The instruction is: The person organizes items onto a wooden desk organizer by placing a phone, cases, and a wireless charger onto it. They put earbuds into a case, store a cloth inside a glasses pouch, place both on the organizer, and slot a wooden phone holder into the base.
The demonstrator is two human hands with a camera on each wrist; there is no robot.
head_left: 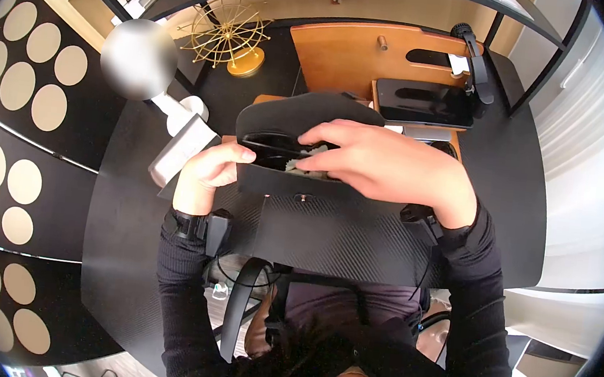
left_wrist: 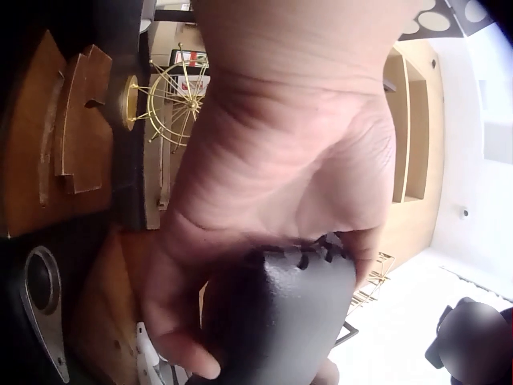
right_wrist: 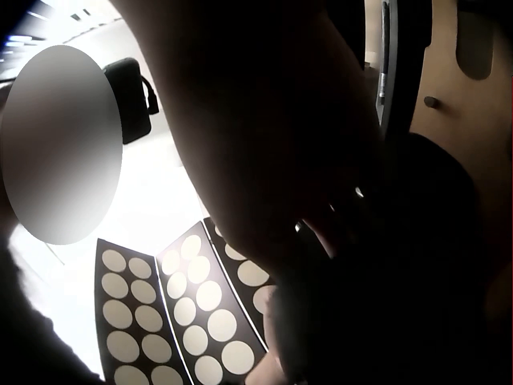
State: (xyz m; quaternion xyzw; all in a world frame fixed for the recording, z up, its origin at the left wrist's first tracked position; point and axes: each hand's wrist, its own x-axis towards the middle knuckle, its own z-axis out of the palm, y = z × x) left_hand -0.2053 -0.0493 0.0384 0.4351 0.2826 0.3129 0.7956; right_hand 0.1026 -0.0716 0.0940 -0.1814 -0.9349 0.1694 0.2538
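Note:
A black flap bag [head_left: 273,181] stands over the near part of the desk, its rounded flap [head_left: 303,111] raised and its mouth facing up. My left hand [head_left: 208,168] grips the bag's left end, thumb at the rim. In the left wrist view that hand [left_wrist: 280,176] is curled round the bag's smooth black side [left_wrist: 300,313], which has stitching along one edge. From the right, my right hand [head_left: 386,160] reaches into the mouth. Between its thumb and fingers it pinches a pale, jagged-edged thing [head_left: 291,165], mostly hidden inside. The right wrist view is very dark around the fingers.
Behind the bag is a wooden stand [head_left: 345,53] with a black phone-like slab [head_left: 425,102]. Headphones [head_left: 479,75] hang at its right. A gold wheel ornament [head_left: 228,33] and a white round-headed device [head_left: 139,61] stand back left. A pale box [head_left: 184,150] lies beside my left hand.

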